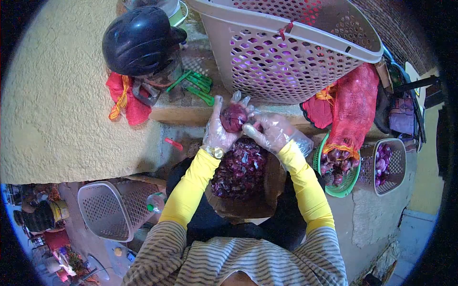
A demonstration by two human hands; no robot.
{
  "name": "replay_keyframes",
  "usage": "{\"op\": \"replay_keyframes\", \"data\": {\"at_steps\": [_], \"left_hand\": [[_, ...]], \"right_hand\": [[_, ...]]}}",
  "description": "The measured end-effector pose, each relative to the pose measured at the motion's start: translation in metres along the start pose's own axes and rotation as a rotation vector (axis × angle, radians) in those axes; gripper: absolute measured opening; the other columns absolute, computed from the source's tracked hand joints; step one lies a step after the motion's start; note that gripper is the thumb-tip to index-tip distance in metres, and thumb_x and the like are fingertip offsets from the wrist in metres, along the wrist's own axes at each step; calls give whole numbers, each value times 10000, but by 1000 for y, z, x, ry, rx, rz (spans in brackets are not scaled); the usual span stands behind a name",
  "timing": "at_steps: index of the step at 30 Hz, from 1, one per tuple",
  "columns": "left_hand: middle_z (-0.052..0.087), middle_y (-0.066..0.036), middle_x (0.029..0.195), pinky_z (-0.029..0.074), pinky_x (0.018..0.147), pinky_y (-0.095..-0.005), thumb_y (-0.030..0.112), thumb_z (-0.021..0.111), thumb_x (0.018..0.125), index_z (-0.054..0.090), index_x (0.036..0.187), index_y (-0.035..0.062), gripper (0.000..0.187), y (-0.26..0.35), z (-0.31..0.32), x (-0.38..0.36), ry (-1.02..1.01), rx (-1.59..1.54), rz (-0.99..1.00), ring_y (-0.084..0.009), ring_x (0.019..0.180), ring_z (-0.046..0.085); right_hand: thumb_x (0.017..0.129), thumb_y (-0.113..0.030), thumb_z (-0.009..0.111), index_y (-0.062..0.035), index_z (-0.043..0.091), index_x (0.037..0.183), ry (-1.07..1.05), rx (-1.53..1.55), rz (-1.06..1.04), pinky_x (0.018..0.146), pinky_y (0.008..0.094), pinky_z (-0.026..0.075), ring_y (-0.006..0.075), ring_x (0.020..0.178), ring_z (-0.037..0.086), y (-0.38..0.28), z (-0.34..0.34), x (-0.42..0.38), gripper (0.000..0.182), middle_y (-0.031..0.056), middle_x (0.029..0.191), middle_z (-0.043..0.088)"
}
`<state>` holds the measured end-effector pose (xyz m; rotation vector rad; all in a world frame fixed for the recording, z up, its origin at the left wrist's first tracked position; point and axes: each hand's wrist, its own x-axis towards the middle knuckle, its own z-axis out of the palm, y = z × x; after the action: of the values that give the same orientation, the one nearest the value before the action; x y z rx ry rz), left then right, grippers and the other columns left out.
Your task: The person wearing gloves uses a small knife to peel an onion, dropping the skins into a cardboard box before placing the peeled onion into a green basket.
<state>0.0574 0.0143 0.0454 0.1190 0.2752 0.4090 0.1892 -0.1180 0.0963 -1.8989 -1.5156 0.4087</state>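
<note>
In clear plastic gloves, both my hands are raised over a cardboard box [273, 190] filled with dark purple onion skins [238, 169]. A red onion [233, 118] rests in my left hand [219, 129], with the fingers curled around it. Close against the onion's right side is my right hand [273, 131], its thumb and fingers pinched together. A small dark reddish bit shows between those fingers, but I cannot make out what it is.
A large perforated crate [291, 62] stands ahead on a ledge, beside a black helmet [138, 40] and green-handled tools [198, 86]. Right are a red mesh sack [353, 102], a green basket [341, 191] of onions and a smaller basket [396, 178]. Another basket [107, 209] lies left.
</note>
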Motion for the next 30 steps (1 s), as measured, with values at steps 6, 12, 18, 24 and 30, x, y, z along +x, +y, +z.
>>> {"op": "replay_keyframes", "data": {"at_steps": [6,12,18,24,30], "left_hand": [[488,-123,1492,443,1084,-538,527,527,1010,485,1436,148,572,0,-3,0,39,56,13,-353,1228,570],[538,-148,1424,497,1037,-534,600,544,975,490,1376,99,644,-2,6,0,79,126,43,-352,1202,597],[474,-185,1499,389,1149,-523,582,483,1009,444,1465,71,686,1,5,-6,102,137,3,-333,1321,519],[530,-203,1439,413,1138,-497,621,427,1013,475,1448,34,732,8,-9,2,76,100,-80,-310,1290,549],[564,-180,1396,468,1088,-482,610,445,1012,477,1448,26,729,6,9,-9,87,295,-75,-287,1242,584]], "right_hand": [[894,-503,679,-94,722,888,-58,-147,-122,673,465,540,356,719,688,0,-9,0,412,130,770,709],[883,-528,681,-114,719,935,-44,-256,-179,634,473,538,338,674,686,-2,-9,-1,419,111,744,703],[848,-567,706,-132,708,837,-64,-314,-245,607,472,525,328,646,677,13,-2,-1,435,118,717,688],[760,-647,751,-130,707,809,-34,-217,-130,631,466,528,335,678,683,8,-5,-1,521,127,717,686],[730,-682,755,-116,709,815,37,-139,-50,668,459,535,335,709,689,3,-3,2,574,118,738,694]]}}
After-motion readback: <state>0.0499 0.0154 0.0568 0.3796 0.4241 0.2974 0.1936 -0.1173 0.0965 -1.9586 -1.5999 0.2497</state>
